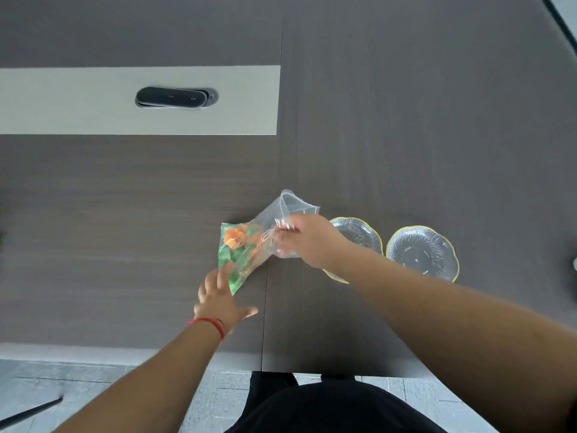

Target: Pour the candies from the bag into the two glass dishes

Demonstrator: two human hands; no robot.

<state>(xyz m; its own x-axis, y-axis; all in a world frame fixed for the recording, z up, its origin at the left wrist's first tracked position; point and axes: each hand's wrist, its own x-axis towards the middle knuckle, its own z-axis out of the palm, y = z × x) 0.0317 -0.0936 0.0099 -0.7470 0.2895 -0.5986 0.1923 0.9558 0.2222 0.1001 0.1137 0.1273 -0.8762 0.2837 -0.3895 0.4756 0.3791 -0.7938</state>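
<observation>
I stand at a dark wood-grain table (125, 198) that fills most of the frame. A pale inset panel (62, 101) crosses its upper left, holding a dark oval cover (176, 97). Grey floor tiles (93, 376) show along the bottom.

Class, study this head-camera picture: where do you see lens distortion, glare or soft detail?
Head view: wide-angle bending shows in the curved dark edge at top right and the stretched right forearm; light is soft and even, with only faint shadows on the table; pale glints on the clear bag and the right-hand glass dish; the left hand looks slightly soft.
</observation>
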